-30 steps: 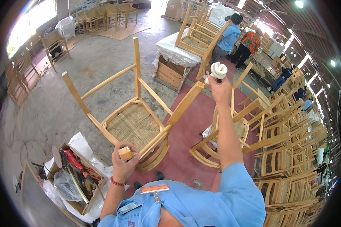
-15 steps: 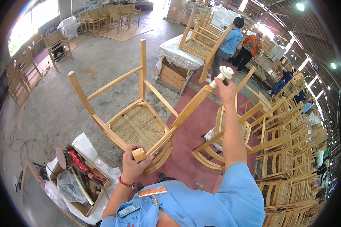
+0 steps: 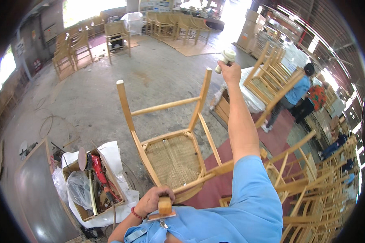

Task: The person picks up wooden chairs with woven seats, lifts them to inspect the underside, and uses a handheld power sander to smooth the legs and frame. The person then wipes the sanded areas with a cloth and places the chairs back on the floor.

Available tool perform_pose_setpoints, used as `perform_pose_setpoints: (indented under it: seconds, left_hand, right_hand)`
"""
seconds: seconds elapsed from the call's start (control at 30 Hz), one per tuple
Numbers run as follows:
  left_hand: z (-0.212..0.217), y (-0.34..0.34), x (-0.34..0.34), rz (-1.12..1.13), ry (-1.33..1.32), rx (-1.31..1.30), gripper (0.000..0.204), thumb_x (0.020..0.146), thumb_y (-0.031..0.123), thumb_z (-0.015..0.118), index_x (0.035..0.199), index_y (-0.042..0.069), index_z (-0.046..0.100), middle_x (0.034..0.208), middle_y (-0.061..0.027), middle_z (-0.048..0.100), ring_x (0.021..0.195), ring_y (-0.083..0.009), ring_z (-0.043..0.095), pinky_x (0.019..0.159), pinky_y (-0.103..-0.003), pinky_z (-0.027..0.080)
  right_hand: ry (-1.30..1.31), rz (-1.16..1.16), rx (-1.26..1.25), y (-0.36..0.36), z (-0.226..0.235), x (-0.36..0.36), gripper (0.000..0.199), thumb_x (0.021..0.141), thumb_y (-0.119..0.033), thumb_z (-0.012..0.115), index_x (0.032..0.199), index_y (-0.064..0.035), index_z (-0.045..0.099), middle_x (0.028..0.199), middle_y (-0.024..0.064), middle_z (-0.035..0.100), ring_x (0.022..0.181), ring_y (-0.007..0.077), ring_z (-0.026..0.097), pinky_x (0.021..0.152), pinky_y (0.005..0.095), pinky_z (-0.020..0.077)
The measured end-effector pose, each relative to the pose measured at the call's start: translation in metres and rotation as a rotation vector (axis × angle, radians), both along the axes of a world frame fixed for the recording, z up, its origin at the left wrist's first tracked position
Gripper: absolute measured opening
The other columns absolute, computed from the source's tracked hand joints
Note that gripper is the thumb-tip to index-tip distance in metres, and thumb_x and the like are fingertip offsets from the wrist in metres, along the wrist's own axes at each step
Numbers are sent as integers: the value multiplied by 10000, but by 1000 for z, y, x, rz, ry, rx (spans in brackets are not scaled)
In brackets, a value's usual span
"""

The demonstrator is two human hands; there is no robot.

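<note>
A wooden chair [image 3: 195, 111] with a woven cord seat [image 3: 172, 160] is tipped, its far legs pointing up and away from me. My left hand [image 3: 153, 200] is wrapped round the near chair leg, close to its squared end [image 3: 165, 205], at my chest. With my arm stretched out, my right hand [image 3: 231, 73] grips a white tool [image 3: 228, 56] with a rounded, ridged head and a short handle; I cannot make out its exact kind. The tool is held up beyond the far legs, apart from the chair. My right arm hides part of the chair's right side.
Left of me, a box [image 3: 83, 216] holds a red power tool [image 3: 97, 170], a sanding disc and plastic. Beside it stands a metal-topped board [image 3: 44, 202]. Chairs [image 3: 271, 87] stand on a wrapped table ahead right, with two people beyond. Stacked chairs [image 3: 312, 198] crowd the right.
The view has turned left. My right hand with the white tool has moved away from the right-hand chair leg, out past the far legs. My left hand keeps its hold.
</note>
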State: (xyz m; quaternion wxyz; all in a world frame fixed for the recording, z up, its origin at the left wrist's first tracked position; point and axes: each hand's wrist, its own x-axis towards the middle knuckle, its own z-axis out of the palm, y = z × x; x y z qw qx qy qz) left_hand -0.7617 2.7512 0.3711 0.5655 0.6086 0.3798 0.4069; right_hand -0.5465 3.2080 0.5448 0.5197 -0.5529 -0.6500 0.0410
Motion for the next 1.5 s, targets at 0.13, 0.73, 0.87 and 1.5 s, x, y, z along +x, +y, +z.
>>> perform_pose_setpoints:
  seconds: [0.13,0.73,0.87,1.5]
  left_hand:
    - [9,-7,7,116,-234,-161,472,949,437,483,878,-10,618,840,-90,645,794,-190,626,762,-314,504]
    - [-3,-14,16,203,-282,-185,1021,793,920,309,846,-50,622,814,-118,640,774,-214,619,734,-321,495]
    - [-1,-15,17,231,-276,-181,1012,804,912,304,843,-49,621,811,-119,639,771,-214,619,727,-319,495]
    - [-1,-15,21,289,-224,-99,923,897,815,278,856,-35,635,773,-90,640,747,-199,617,708,-317,494]
  right_hand:
    - [-90,15,-98,70,-18,-20,506,761,-462,751,988,-9,742,938,182,737,901,344,705,820,427,528]
    - [-138,75,-32,119,-49,-12,503,774,-469,762,1003,-22,731,959,172,735,907,341,699,808,431,521]
    - [-130,79,13,118,-50,-9,490,780,-467,759,1003,-32,732,953,172,732,914,343,696,812,430,517]
    - [-50,609,-5,50,-33,-156,506,770,-461,784,1006,-17,738,891,157,734,805,286,703,730,414,520]
